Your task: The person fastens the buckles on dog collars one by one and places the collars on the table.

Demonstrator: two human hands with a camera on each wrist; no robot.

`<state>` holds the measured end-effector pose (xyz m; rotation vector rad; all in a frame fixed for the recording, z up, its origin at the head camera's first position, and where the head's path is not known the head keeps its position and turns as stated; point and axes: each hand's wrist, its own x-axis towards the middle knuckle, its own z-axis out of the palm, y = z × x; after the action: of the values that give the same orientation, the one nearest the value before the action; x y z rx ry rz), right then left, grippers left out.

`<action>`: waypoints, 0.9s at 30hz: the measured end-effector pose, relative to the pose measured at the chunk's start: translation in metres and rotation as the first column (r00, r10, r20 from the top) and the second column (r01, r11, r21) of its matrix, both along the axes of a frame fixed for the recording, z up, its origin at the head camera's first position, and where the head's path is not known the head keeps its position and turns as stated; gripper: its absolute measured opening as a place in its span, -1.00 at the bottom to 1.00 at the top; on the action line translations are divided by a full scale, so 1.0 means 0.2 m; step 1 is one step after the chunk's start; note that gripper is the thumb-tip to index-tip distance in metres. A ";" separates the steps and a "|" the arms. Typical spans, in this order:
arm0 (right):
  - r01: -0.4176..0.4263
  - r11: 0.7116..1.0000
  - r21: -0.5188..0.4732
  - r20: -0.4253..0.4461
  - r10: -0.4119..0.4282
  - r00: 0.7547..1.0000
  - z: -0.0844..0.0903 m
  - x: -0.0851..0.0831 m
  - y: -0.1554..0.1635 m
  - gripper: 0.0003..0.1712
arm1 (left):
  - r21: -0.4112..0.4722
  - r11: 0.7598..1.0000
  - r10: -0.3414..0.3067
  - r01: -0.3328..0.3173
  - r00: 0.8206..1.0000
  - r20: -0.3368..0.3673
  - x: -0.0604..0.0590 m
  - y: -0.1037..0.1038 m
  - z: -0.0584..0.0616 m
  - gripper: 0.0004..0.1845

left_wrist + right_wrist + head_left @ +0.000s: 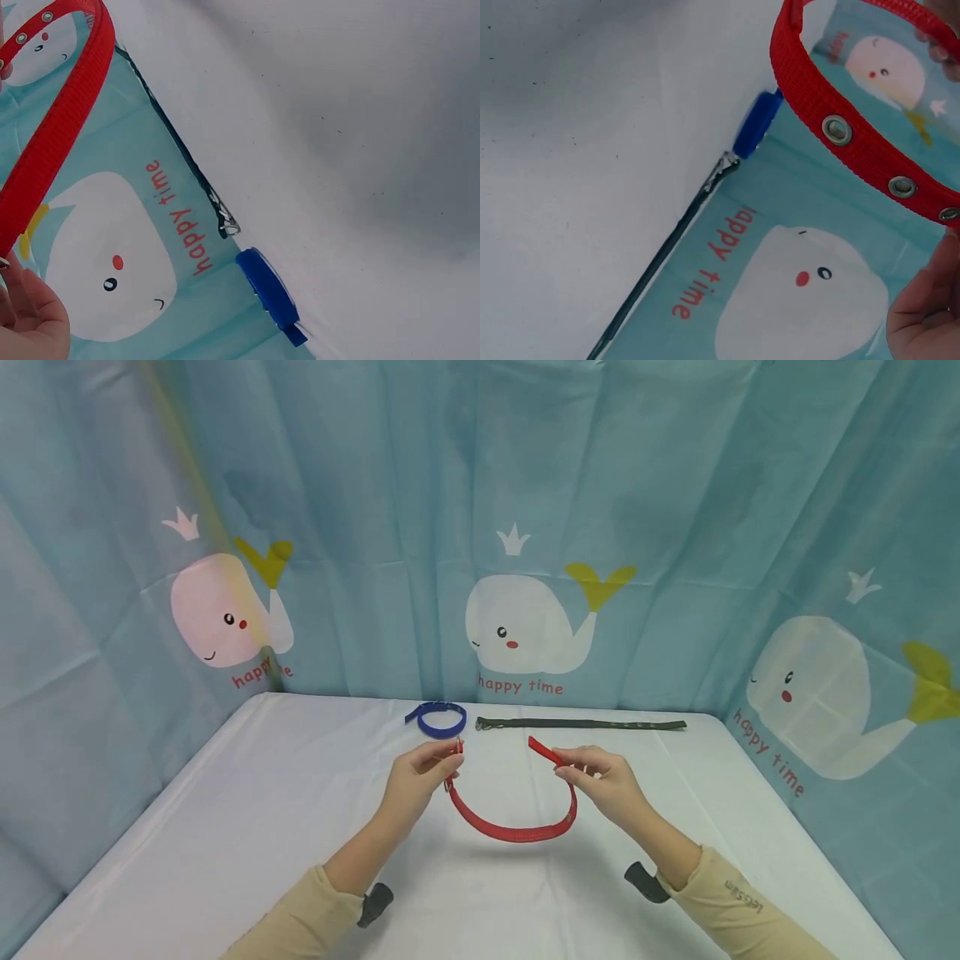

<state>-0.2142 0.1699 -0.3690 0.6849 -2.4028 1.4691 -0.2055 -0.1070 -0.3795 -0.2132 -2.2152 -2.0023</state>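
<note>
The red strap (799,79) looks ribbed and woven, its eyelets (826,130) metal.

I see a red strap (517,834) with silvery eyelets (837,118), a blue strap (270,289), a dark green strap (581,723), a white counter (262,793), and blue-green curtains (420,527) patterned with pale, yellow-tailed whales (525,622).

1. Red strap (517,835): woven, ribbed surface, collar-like; metal-rimmed eyelets (902,187) along the right-hand section, metal hardware (448,785) at the left end.
2. State: unfastened; its two ends stand apart.
3. Pose: sags in a U-shaped curve, raised above the bench (225,843).
4. Support: pinched near one end by the left hand (422,774), near the other by the right hand (606,781).
5. Right tip: projects beyond the fingers (567,757), slanting up toward the left.
</note>
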 end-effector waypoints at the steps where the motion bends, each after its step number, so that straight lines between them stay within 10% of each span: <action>1: -0.012 1.000 0.007 -0.030 0.012 0.999 0.00 0.00 0.00 -0.70 | -0.002 1.000 0.000 0.000 1.000 -0.005 0.00 0.00 0.00 -0.67; 15: -0.126 0.991 0.041 -0.297 0.133 0.946 0.00 -0.01 -0.06 -0.71 | -0.034 0.999 -0.019 0.018 0.999 -0.037 0.04 0.04 0.02 -0.70; 27: -0.161 0.985 0.066 -0.307 0.173 0.936 0.01 0.01 -0.13 -0.71 | -0.074 0.995 -0.072 0.067 0.995 -0.063 0.06 0.08 0.02 -0.70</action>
<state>-0.2117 0.1444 -0.3674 1.0680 -2.1797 1.2612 -0.1937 -0.0913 -0.3748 -0.3646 -2.2707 -1.9215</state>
